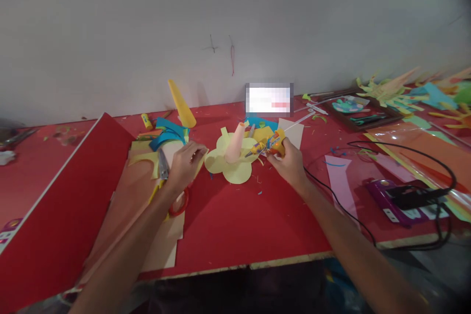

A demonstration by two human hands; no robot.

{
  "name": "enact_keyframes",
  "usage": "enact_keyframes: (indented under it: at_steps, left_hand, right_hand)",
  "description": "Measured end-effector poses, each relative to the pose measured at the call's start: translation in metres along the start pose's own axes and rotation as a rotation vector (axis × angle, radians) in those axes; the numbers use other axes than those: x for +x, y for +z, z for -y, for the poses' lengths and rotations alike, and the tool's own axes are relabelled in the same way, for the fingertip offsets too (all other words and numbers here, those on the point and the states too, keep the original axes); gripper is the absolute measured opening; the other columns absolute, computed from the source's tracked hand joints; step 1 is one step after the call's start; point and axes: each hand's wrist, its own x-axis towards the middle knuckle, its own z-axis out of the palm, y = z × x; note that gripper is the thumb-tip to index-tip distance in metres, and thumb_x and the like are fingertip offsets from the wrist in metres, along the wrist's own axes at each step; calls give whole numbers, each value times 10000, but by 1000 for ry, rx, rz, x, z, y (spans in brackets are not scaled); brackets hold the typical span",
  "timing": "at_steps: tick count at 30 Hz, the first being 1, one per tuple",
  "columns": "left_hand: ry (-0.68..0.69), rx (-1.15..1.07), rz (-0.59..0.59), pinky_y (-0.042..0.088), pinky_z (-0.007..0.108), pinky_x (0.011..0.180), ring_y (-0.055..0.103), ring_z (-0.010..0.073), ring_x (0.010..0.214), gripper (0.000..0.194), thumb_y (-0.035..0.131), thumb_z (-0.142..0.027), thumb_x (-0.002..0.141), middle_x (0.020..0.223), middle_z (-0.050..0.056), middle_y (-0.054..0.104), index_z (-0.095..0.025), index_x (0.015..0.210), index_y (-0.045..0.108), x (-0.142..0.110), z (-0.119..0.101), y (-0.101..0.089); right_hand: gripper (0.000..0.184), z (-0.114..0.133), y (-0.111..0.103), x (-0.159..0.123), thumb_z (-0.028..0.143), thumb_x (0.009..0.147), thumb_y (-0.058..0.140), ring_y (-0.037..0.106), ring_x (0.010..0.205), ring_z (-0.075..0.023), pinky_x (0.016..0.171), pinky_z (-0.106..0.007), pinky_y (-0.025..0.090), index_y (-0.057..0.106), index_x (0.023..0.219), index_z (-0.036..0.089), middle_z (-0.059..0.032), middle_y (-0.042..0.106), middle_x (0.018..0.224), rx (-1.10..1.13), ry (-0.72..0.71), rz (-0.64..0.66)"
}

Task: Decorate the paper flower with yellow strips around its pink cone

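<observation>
Hard to make out: The screen point(269, 100) by the far wall was pixelated; the left forearm partly covered the red-handled scissors point(179, 204), and the right fingers hid part of the yellow glue gun point(275, 141).
Left grip: The left hand point(183, 163) was narrow, fingertips drawn together at the far end of a thin pale-yellow paper strip point(200, 164); it was hard to tell whether they pinched it.
Right grip: The right hand point(290, 163) was closed around the glue gun, whose nozzle pointed left.
Flower: The pale-yellow paper flower point(237, 173) lay on the red table point(253, 225) between the hands, just left of the nozzle and right of the left fingertips.
Cone: The pale-pink paper cone point(236, 144) stood upright on the flower's middle, left of the right hand.
Far left: A tall yellow cone point(181, 104) leaned left.
Near right: A black cable point(415, 196) lay across a purple box point(390, 206).
</observation>
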Motion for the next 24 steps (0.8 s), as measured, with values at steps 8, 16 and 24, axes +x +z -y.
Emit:
enact_keyframes:
  at_steps: [8, 16, 24]
  left_hand:
    - [-125, -194, 57, 442, 262, 686, 561, 143, 748, 200, 415, -357, 1019, 857, 12, 599, -216, 1093, 536, -14, -8, 25]
    - [-60, -168, 122, 468, 259, 694, 569, 140, 731, 160, 476, -362, 1003, 854, 6, 611, -221, 1060, 524, -25, -6, 37]
    - [21, -190, 191, 547, 302, 774, 671, 174, 840, 197, 465, -239, 972, 1048, 74, 721, -217, 1067, 636, -24, -6, 37]
  right_hand:
    - [259, -5, 5, -3, 398, 772, 669, 607, 695, -222, 614, -307, 393, 488, 871, 243, -45, 670, 813, -170, -109, -33]
    - [140, -4, 13, -5, 294, 846, 656, 678, 877, -279, 695, -333, 457, 566, 926, 223, -101, 719, 950, -289, -241, 50]
    - [188, -6, 20, -5, 227, 861, 657, 696, 969, -317, 778, -379, 503, 628, 1043, 189, -140, 742, 1034, -343, -263, 129]
